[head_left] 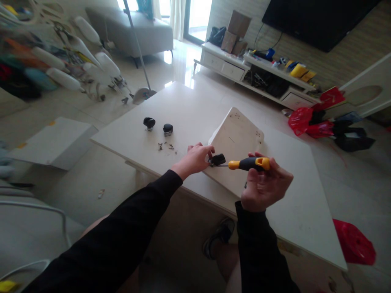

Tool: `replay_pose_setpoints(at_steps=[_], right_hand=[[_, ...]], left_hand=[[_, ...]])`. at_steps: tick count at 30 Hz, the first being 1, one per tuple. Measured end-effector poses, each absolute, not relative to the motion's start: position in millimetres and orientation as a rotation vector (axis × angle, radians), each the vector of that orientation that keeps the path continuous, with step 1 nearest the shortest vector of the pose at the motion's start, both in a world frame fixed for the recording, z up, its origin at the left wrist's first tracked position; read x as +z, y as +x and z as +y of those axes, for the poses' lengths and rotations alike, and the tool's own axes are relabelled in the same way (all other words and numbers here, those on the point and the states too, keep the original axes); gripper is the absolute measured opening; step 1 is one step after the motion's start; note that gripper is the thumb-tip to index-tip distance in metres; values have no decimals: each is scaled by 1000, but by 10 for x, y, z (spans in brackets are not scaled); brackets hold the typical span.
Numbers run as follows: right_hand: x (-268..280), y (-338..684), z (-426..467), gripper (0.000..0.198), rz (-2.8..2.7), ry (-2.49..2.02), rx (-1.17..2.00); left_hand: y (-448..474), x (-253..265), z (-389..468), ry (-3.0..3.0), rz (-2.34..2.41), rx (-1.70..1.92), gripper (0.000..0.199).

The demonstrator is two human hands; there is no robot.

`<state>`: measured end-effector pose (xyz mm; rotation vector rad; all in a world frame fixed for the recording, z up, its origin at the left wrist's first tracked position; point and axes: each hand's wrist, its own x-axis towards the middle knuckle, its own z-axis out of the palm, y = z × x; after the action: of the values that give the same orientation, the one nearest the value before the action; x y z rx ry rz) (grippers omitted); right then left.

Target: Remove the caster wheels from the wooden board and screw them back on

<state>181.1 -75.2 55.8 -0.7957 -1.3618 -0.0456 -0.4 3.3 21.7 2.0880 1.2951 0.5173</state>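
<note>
My right hand [267,185] grips a yellow-and-black screwdriver [249,164], held nearly level with its shaft pointing left. The shaft's tip meets the base of a black caster wheel [218,159] at the near left corner of a white panel-like piece [236,140]. With fingers pinched, my left hand [198,158] holds that caster at its metal base; the fingertips are partly hidden. Small hole patterns show at the panel's far corners. Farther left lie two more casters, a black one [149,122] and another [168,129], with several small screws [160,147] in front of them.
Everything rests on a white tabletop [189,106]. A white box [56,142] lies on the floor to the left, near a folded rack [88,65]. Behind stands a cluttered TV cabinet [226,67]. Red bags [301,121] sit on the floor at right.
</note>
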Motion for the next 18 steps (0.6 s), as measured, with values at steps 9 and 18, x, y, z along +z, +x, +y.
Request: replay_pose_setpoints(at_steps=[9, 18], right_hand=[[614, 1780, -749, 44, -1244, -871, -148], [638, 1813, -768, 44, -1124, -836, -211]], left_hand=[[-6, 222, 33, 2091, 1295, 518, 39], [-19, 233, 20, 2081, 1281, 509, 38]])
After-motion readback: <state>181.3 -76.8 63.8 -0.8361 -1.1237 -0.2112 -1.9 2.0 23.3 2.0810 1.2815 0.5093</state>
